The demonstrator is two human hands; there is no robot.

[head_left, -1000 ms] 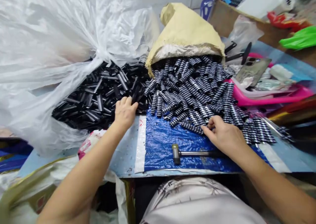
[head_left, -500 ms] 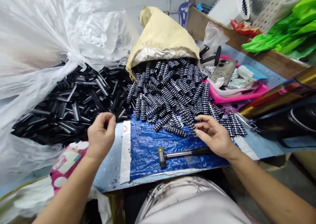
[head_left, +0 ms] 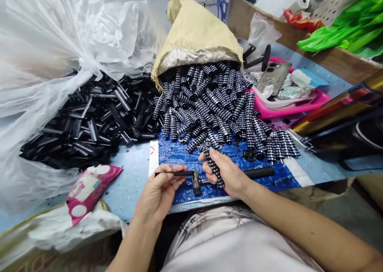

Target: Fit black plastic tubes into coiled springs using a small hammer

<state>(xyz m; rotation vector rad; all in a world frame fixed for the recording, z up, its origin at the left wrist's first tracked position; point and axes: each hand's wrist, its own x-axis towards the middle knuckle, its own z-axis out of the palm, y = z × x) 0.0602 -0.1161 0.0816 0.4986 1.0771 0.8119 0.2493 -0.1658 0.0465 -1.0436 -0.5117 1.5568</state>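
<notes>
Between the fingers and thumb of my left hand [head_left: 160,192] lies a thin black plastic piece [head_left: 176,173], held level and pointing right. My right hand [head_left: 226,172] is wrapped round a black-and-white checked cylinder [head_left: 214,168], which tilts with its upper end to the left. A small hammer [head_left: 196,183] with a metal head and black handle rests on the blue sheet [head_left: 185,154], partly behind my right hand. Beyond my hands a heap of similar checked cylinders [head_left: 206,100] spills from a yellowish sack [head_left: 199,28].
At the left, many black plastic pieces [head_left: 89,124] lie by a clear plastic bag [head_left: 38,64]. A pink packet [head_left: 89,188] sits near the front edge. A pink tray [head_left: 287,113] at the right holds a phone [head_left: 273,78]. Small black parts [head_left: 249,154] lie on the sheet.
My left hand has come from the black pile towards the middle with a black piece. My right hand has moved left and now grips a checked cylinder lifted from the heap.
</notes>
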